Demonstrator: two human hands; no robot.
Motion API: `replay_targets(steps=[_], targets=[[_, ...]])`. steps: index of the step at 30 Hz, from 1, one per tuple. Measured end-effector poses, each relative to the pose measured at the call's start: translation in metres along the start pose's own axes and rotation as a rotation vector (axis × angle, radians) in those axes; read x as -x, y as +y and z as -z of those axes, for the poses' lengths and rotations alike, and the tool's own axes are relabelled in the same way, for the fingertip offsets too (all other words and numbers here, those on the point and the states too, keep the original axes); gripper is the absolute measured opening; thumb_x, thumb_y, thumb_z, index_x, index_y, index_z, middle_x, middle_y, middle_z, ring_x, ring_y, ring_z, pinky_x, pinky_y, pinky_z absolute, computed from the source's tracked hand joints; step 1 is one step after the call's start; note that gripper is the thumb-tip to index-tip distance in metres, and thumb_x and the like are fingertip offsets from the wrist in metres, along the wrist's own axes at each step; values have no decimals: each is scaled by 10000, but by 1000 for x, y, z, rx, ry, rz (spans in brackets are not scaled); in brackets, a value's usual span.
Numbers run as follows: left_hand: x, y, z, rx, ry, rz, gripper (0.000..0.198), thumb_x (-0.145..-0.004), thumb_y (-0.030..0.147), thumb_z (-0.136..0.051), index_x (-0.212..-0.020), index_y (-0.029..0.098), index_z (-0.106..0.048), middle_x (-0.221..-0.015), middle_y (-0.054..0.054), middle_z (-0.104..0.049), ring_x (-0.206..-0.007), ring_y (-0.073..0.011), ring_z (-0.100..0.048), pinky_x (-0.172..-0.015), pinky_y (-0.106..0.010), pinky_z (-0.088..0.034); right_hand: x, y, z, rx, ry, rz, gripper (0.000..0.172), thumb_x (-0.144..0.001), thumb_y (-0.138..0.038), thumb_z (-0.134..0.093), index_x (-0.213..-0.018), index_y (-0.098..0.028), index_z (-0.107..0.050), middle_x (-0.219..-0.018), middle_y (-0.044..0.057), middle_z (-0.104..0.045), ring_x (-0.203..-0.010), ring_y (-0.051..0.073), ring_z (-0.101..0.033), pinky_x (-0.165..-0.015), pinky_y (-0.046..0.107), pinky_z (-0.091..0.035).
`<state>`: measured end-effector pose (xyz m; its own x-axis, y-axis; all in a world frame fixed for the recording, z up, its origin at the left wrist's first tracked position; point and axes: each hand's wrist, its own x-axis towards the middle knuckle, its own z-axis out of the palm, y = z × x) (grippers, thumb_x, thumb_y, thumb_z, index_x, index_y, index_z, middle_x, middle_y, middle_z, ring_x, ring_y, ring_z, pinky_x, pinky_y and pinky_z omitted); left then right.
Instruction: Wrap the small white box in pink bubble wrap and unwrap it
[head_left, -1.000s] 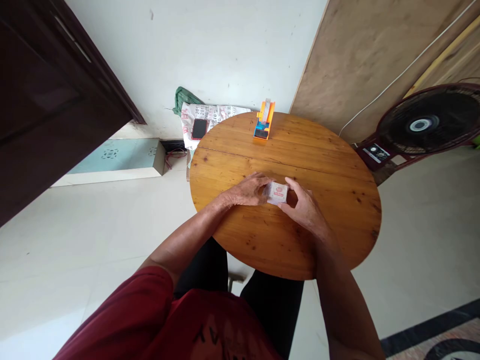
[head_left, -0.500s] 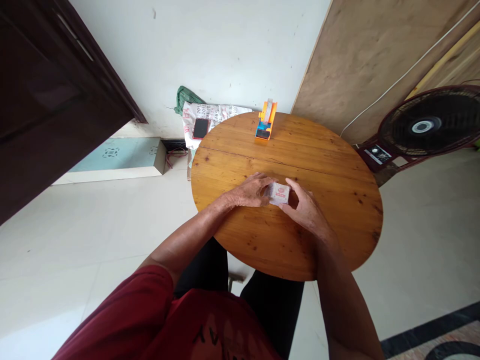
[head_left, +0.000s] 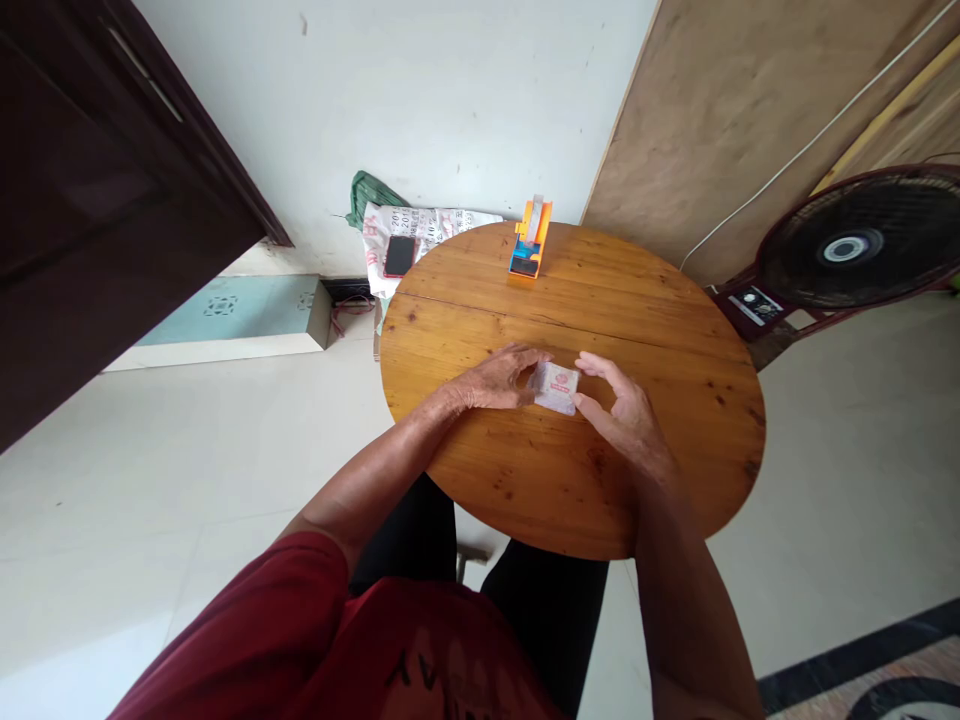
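A small white box point(head_left: 556, 388) with red print on its top sits over the round wooden table point(head_left: 480, 470), between my two hands. My left hand point(head_left: 504, 380) is curled round its left end, thumb and fingers closed on the edges. At the other end, my right hand point(head_left: 621, 410) has its thumb and fingers spread apart. The right thumb tip is at the box's lower right corner, and I cannot tell whether it touches. An orange and blue tape dispenser point(head_left: 530, 240) stands near the table's far edge.
Beyond the far left table edge, a phone point(head_left: 400, 256) lies on a printed white sack point(head_left: 379, 225). A large fan point(head_left: 844, 250) stands to the right. A pale blue-topped box point(head_left: 232, 310) is on the floor at left, near a dark door point(head_left: 112, 170).
My right hand has loosened, its fingers spreading and shifting slightly right, away from the box. The box's top now shows more fully. My left hand stays at its left end.
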<state>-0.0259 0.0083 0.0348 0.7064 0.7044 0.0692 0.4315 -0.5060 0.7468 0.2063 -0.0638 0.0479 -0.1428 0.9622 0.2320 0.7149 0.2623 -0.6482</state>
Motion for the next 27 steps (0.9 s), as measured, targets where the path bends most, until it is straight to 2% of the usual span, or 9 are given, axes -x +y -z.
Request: replay_targets(steps=[6, 27], targets=[[-1, 0, -3, -40, 28, -5, 617, -787, 246, -634, -1391, 162, -541, -1387, -139, -603, -1321, -293, -544, -1162, -456, -427, -2, -1, -7, -1, 39, 61, 368, -863, -330, -619, -1225, -279, -663, -1319, 83, -698, -1251, 302, -639, -1112, 545, -469], [-3, -2, -5, -84, 40, -36, 596, -779, 217, -635, -1367, 154, -567, -1280, -136, -641, -1229, -286, -583, -1095, -444, -473, -5, -2, -11, 13, 78, 79, 290, -858, -358, -641, -1127, -264, -698, -1239, 83, -726, -1170, 296, -674, -1057, 515, -501]])
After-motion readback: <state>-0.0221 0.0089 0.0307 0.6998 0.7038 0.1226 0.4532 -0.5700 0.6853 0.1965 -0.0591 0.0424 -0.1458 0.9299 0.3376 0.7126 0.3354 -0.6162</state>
